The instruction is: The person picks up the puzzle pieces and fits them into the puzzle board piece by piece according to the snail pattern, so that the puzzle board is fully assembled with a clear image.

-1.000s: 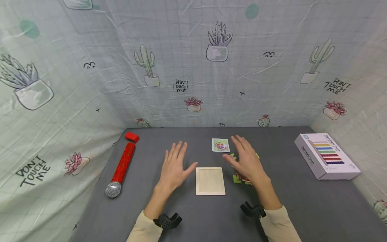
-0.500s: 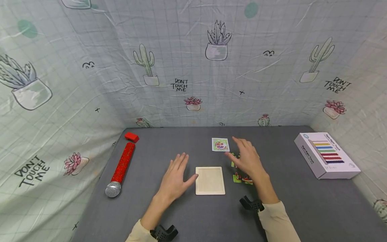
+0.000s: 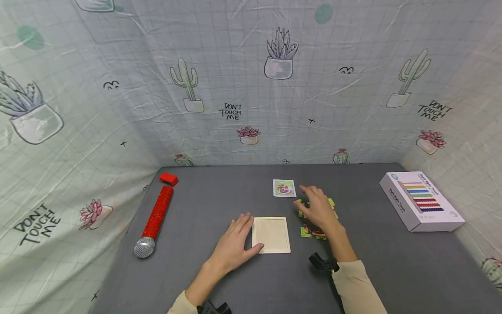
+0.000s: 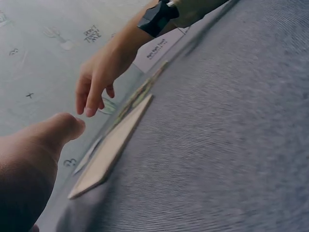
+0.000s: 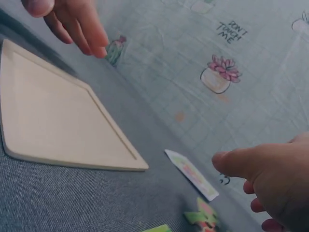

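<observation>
A shallow square wooden puzzle tray (image 3: 271, 235) lies bare on the grey table. At its left edge is my left hand (image 3: 232, 245), fingers straight and thumb over the tray's lower left corner. My right hand (image 3: 318, 210) hovers over several green and red jigsaw pieces (image 3: 306, 231), partly hiding them; its fingers are loosely bent around nothing. In the right wrist view one jigsaw piece (image 5: 205, 216) lies below my right thumb. Just beyond, a small picture card (image 3: 284, 188) with a green and red print lies flat. Both hands hold nothing.
On the left lie a red glittery microphone (image 3: 158, 211) with a silver head and a small red block (image 3: 169, 179). A white box (image 3: 425, 203) with coloured stripes stands at right. A cactus-print cloth (image 3: 251, 83) hangs behind the table (image 3: 219, 200).
My left hand has come nearer and right, from beside the tray to its left edge. My right hand has lowered slightly over the jigsaw pieces, its fingers bending more.
</observation>
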The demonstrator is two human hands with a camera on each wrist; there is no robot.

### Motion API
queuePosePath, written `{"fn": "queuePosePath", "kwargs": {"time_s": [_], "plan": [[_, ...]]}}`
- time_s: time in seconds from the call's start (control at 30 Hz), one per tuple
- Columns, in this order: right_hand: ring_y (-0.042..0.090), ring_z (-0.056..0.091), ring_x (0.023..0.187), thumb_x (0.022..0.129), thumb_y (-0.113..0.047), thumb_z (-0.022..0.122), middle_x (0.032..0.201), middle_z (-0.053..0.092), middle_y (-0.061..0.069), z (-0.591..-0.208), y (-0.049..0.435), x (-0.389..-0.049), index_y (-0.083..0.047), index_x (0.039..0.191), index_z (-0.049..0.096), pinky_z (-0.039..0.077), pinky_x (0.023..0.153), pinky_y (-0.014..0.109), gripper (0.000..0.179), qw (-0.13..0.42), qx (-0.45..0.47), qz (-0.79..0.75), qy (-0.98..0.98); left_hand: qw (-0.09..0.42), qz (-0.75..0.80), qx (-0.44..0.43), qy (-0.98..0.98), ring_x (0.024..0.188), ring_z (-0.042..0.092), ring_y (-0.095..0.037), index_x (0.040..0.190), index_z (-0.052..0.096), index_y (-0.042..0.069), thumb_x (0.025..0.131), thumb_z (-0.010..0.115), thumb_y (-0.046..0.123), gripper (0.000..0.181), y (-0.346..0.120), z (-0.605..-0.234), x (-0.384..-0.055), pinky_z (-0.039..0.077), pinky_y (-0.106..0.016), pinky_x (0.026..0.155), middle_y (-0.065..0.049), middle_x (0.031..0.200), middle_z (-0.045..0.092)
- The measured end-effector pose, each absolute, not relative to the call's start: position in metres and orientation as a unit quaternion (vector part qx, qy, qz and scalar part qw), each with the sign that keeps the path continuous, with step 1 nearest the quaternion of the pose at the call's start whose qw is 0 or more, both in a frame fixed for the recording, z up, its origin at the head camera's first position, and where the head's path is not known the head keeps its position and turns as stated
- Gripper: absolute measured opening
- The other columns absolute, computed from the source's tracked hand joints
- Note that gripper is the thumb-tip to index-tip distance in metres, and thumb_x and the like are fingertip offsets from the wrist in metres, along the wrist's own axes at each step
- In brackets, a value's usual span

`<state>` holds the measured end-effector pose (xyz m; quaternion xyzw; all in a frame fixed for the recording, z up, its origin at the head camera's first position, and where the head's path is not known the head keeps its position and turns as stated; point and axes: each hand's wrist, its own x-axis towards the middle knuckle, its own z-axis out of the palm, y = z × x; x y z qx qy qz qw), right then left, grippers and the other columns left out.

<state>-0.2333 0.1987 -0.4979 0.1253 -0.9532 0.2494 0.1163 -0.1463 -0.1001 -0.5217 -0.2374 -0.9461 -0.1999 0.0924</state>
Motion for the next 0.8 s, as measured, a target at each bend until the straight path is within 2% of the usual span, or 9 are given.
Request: {"fn": "queuePosePath", "kwargs": {"time_s": [0.23,0.5,0.8], "plan": [[0.035,0.058,0.110,0.091,-0.032,0.074,0.117,0.064,0.017,-0.509,0.199,-0.237,0.001,0.135,0.060,0.050,0.094,0.053,0.056,0.107,0.109,0.239,-0.959,0.085,-0.188,-0.247,-0.947,0.146,0.041,-0.032,0.148,0.047,0.005,0.090,0.065,0.057,0.080,-0.098,-0.533,-0.145,0.037,-0.053,0.119,-0.014,0.155,0.046],[0.034,0.058,0.107,0.093,-0.032,0.072,0.113,0.066,0.016,-0.518,0.201,-0.240,0.001,0.128,0.066,0.051,0.092,0.051,0.048,0.106,0.097,0.225,-0.964,0.077,-0.180,-0.248,-0.949,0.146,0.041,-0.033,0.147,0.048,0.001,0.088,0.066,0.058,0.084,-0.098,-0.539,-0.147,0.034,-0.051,0.121,-0.016,0.154,0.047],[0.034,0.058,0.104,0.094,-0.031,0.071,0.111,0.067,0.017,-0.521,0.202,-0.241,0.001,0.126,0.066,0.052,0.087,0.051,0.046,0.095,0.090,0.221,-0.966,0.093,-0.173,-0.259,-0.946,0.144,0.045,-0.033,0.143,0.053,-0.002,0.086,0.070,0.055,0.082,-0.101,-0.542,-0.148,0.036,-0.049,0.121,-0.017,0.151,0.051]]}}
